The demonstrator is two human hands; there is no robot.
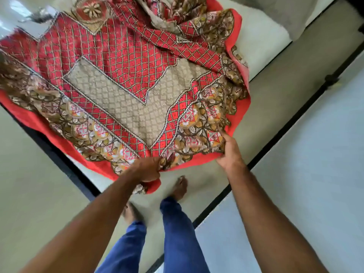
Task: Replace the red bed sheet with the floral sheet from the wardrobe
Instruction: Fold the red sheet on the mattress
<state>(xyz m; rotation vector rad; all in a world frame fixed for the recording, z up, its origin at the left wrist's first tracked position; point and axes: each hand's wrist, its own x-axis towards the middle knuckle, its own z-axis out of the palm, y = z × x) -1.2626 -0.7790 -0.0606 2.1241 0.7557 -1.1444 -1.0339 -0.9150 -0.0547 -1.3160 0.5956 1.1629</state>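
Observation:
The red bed sheet (118,62), patterned with red lattice, beige panels and a brown floral border, lies rumpled over the bed and is bunched toward the far right. My left hand (146,170) grips the sheet's near edge at the bed's corner. My right hand (229,152) pinches the same red-trimmed edge a little further right, thumb on top. The bare white mattress (264,42) shows at the upper right where the sheet is pulled back. No floral sheet from the wardrobe is in view.
The bed's dark frame (59,160) runs along the left. I stand barefoot in blue trousers (177,233) on a beige floor strip (275,99). A black rail (295,119) crosses diagonally on the right beside a pale panel (315,174).

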